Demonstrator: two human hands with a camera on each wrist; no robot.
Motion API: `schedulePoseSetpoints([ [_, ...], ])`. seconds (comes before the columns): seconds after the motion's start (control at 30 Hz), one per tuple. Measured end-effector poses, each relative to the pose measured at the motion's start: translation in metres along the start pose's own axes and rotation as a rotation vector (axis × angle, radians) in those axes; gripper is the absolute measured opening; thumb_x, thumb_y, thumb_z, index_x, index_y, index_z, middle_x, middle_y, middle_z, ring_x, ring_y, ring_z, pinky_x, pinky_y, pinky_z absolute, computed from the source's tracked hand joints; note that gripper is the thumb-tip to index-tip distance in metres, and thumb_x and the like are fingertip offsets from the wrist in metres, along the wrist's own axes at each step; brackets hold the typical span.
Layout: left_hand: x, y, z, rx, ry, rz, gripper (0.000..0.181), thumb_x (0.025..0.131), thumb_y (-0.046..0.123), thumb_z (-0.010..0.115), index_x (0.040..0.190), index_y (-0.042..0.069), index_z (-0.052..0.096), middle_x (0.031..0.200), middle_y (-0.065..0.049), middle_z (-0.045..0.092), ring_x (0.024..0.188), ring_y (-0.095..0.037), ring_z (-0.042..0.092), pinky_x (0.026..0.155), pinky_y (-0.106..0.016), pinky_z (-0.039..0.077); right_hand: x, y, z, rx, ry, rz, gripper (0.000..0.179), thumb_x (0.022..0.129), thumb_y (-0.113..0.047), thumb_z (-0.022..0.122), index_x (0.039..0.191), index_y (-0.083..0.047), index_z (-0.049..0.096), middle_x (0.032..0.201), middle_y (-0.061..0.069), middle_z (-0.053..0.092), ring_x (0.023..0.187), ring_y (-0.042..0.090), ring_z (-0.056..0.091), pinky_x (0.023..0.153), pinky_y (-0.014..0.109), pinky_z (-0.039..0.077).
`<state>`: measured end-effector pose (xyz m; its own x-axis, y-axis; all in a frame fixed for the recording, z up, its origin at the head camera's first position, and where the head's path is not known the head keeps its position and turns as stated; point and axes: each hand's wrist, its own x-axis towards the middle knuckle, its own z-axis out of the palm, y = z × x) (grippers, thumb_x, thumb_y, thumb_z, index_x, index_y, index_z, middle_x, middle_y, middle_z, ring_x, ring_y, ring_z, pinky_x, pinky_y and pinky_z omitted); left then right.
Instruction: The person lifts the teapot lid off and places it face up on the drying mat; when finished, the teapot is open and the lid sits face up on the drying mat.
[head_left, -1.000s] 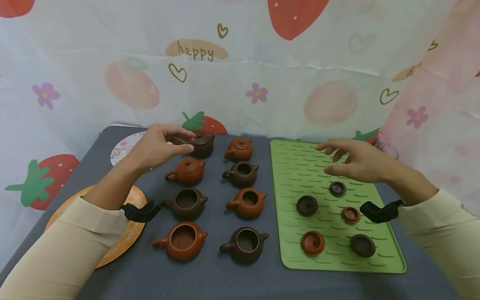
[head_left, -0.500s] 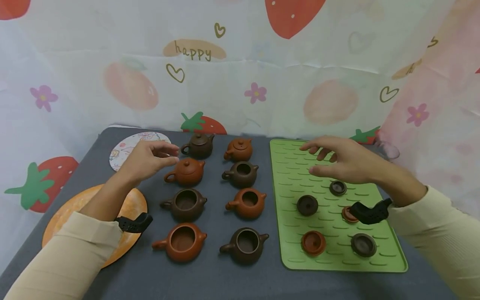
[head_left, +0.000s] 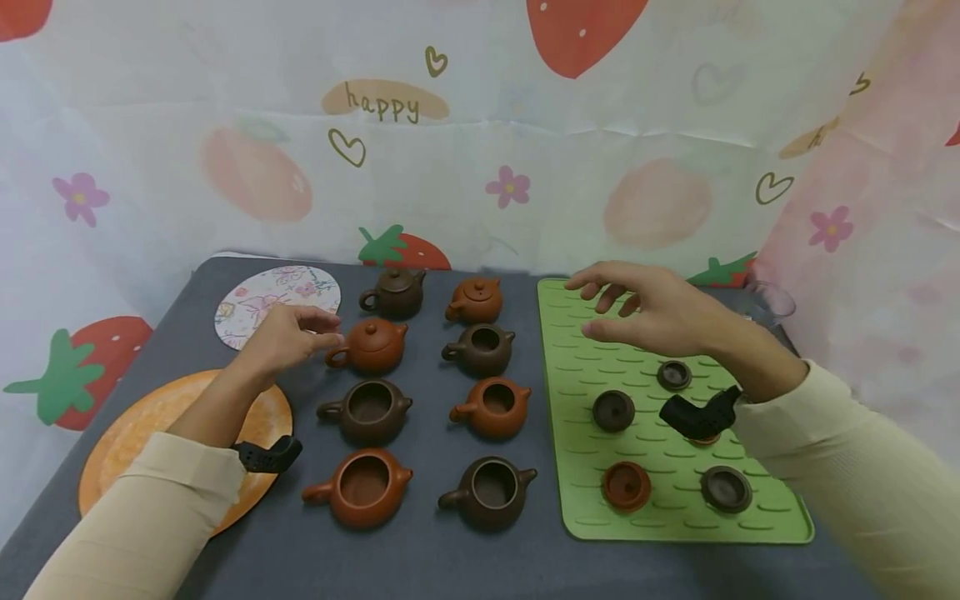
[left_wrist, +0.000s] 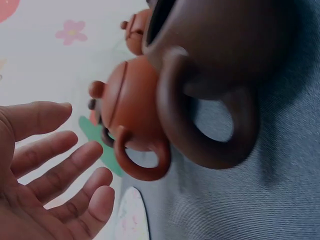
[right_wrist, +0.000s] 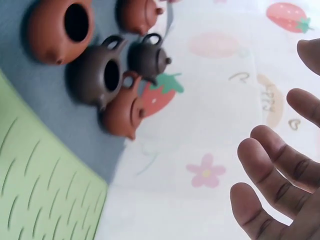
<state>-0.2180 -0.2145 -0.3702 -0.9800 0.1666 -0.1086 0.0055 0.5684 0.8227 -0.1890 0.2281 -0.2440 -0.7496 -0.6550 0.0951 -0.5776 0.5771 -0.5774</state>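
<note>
My left hand (head_left: 288, 340) hovers by the handle of a lidded reddish-brown teapot (head_left: 375, 346). Its fingers are loosely bent and hold nothing; in the left wrist view a gap separates them from that teapot (left_wrist: 135, 107). Farther back stand a dark lidded teapot (head_left: 400, 293) and another reddish lidded one, a small teapot (head_left: 477, 300). Several lidless teapots follow toward the front, among them a dark teapot (head_left: 483, 350) and a reddish teapot (head_left: 363, 487). Over the back of the green mat (head_left: 577, 504), my right hand (head_left: 652, 308) hangs with relaxed fingers around nothing.
Several loose lids lie on the mat, including a dark lid (head_left: 613, 411) and a reddish lid (head_left: 626, 487); my right wrist strap partly covers another. An orange round mat (head_left: 127, 450) and a patterned white disc (head_left: 247, 304) lie at left. A printed curtain (head_left: 450, 167) hangs behind.
My left hand has drawn back left and toward me from the dark lidded teapot. The right hand has drifted left over the mat. Teapots and lids stay put.
</note>
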Motion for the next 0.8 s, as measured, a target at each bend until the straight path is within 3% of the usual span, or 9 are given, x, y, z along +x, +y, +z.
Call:
schedulePoseSetpoints([
  [0.3,0.006,-0.015,0.006,-0.038,-0.025,-0.035,0.041,0.091,0.014,0.069,0.124,-0.008,0.06,0.11,-0.02,0.065,0.091,-0.03,0.059,0.071,-0.036,0.049,0.031,-0.01,0.016,0.082,-0.01,-0.036,0.04,0.092,-0.022,0.068,0.131,-0.016,0.058,0.113,0.002,0.058,0.096,0.015,0.057,0.081,0.039,0.049],
  [0.8,0.01,-0.025,0.011,-0.072,-0.012,-0.064,0.032,0.088,0.012,0.072,0.112,-0.008,0.067,0.1,-0.014,0.068,0.087,-0.027,0.06,0.067,-0.036,0.052,0.092,-0.007,0.069,0.292,0.043,-0.092,0.038,0.093,-0.015,0.066,0.129,-0.008,0.058,0.108,0.011,0.059,0.089,0.021,0.057,0.078,0.037,0.049],
])
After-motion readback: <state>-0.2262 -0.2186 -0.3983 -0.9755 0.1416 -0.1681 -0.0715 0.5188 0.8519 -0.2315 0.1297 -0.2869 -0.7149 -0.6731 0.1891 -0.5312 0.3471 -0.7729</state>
